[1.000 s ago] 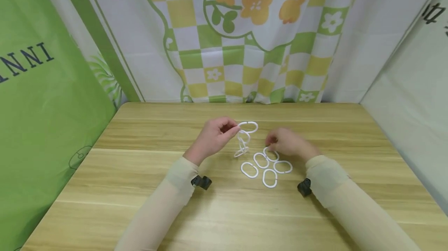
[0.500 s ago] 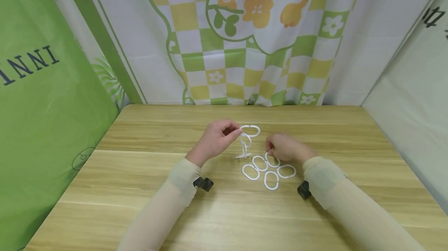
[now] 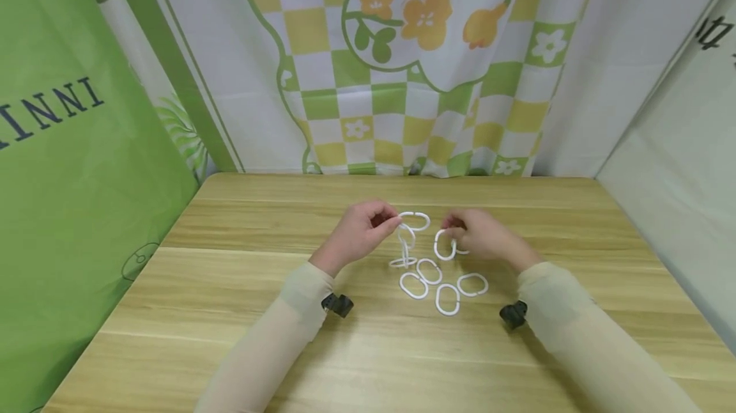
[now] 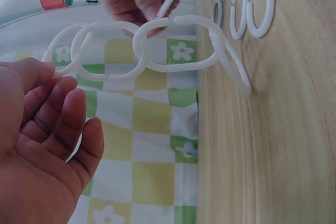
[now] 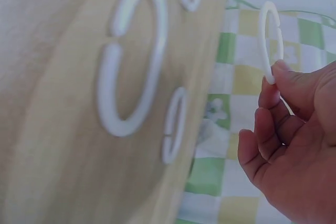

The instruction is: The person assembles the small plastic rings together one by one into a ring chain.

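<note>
My left hand [image 3: 362,234] pinches a chain of white oval plastic links [image 4: 178,68] between thumb and fingertips. The joined links hang down toward the table, the lowest close over its surface. To the right, my right hand [image 3: 483,234] pinches a single white oval link [image 5: 262,40], raised off the wood and apart from the chain. It has a small gap in one side, as the others do. In the left wrist view, the right hand shows behind the chain. Another loose link [image 5: 182,124] lies on the table, partly hidden by the right hand in the head view.
Several loose white links [image 3: 438,298] lie on the wooden table [image 3: 368,355] just in front of the hands. A checked, flowered curtain [image 3: 368,106] hangs at the table's far edge. Green cloth [image 3: 86,208] stands on the left, and pale cloth [image 3: 678,144] on the right.
The right hand has picked one link up from the loose group and lifted it. The left hand still holds the chain in nearly the same place. The head view has shifted slightly.
</note>
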The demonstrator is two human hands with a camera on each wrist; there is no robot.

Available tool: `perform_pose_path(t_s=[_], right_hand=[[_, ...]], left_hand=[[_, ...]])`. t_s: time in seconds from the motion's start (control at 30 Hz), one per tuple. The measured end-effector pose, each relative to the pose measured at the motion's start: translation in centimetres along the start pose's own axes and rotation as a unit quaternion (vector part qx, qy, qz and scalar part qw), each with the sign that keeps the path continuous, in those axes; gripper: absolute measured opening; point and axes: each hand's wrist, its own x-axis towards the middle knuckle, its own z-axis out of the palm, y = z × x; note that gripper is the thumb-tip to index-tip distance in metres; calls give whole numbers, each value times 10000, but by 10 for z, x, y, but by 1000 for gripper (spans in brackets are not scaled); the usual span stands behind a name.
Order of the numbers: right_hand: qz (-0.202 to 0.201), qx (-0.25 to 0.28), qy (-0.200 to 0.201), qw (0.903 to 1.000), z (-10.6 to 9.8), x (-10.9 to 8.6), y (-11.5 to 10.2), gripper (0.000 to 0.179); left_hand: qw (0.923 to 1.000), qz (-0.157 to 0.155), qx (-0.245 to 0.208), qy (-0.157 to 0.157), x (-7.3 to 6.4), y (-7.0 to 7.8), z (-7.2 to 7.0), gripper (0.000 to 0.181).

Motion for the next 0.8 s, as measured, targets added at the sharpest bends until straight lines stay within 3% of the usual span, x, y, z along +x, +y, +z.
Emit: perform_pose_path(t_s=[0.2,0.5,0.8], right_hand=[[96,331,194,9992,-10,-6,-14,7],[-180,731,498,9959,-11,-8,-32,7],[-211,710,708,9947,-14,-7,-38,5]], left_hand=[[9999,-8,46,-96,1,-1,2,11],[9996,-39,150,-229,0,-1,6,12],[9987,264,206,-390,1,3,12,9]])
